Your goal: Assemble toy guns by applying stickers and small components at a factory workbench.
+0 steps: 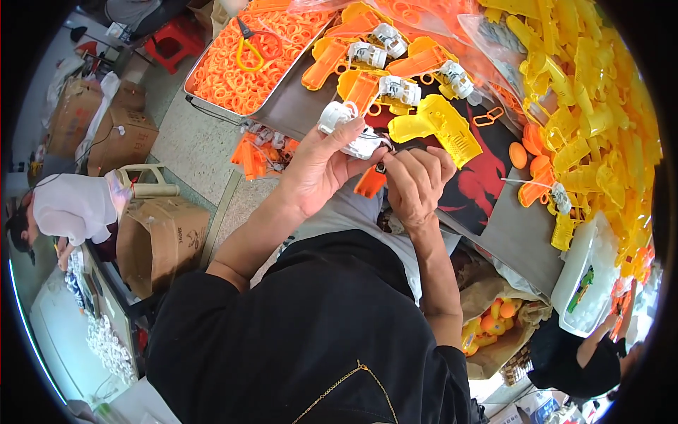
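Note:
My left hand (311, 169) is closed around a white plastic toy mechanism (336, 117) with a round end, held above my lap at the table's near edge. My right hand (417, 180) has its fingers curled in a pinch beside the mechanism's lower end, near thin dark wires; what lies between the fingertips is hidden. Just below the fingertips hangs a small orange piece (370, 184) with a dark part at its top. Beyond my right hand lies a yellow toy gun shell (438, 127). Several orange and yellow toy guns with white mechanisms (399, 90) lie behind the mechanism.
At the far left, a metal tray (292, 71) holds many orange rings and yellow-handled snips (248, 56). Yellow shells (579, 120) are heaped on the right. A white bin (587, 283) stands near right. Cardboard boxes (159, 240) stand on the left; other people sit at both sides.

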`<state>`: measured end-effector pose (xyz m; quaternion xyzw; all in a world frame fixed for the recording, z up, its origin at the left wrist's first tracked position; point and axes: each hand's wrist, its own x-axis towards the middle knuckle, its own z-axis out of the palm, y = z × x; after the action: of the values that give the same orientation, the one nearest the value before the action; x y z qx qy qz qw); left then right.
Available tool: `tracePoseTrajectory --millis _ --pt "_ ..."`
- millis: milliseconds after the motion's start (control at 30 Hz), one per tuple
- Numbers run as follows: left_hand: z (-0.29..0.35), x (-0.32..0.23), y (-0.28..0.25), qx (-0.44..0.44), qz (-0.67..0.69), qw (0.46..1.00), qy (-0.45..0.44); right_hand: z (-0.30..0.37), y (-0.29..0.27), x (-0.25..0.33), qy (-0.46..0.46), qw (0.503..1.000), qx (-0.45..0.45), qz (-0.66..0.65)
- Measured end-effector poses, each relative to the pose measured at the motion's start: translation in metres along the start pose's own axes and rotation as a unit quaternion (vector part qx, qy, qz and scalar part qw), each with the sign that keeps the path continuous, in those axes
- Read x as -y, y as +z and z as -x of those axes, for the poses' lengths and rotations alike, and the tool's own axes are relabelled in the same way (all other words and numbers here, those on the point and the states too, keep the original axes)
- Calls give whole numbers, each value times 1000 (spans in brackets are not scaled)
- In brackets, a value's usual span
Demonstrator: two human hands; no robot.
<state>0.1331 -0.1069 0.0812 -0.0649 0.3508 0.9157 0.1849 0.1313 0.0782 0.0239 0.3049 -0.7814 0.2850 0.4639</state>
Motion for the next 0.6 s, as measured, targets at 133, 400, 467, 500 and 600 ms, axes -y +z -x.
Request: tracePoseTrajectory --millis 133,400,467,500,600 --pt "-5 2 3 -17 24 999 -38 -7 -7 -5 -12 998 -6 -57" --pt "-23 -12 15 73 -385 892 227 -39 -42 -16 444 671 20 -593" --pt "-38 -21 33 187 -530 736 378 -48 -49 -22 448 633 56 -629" --pt "-44 -22 45 190 -528 737 377 -52 -52 -23 461 638 67 -613" --pt "-56 -31 75 303 -538 704 350 -66 -62 -35 448 627 79 -632"
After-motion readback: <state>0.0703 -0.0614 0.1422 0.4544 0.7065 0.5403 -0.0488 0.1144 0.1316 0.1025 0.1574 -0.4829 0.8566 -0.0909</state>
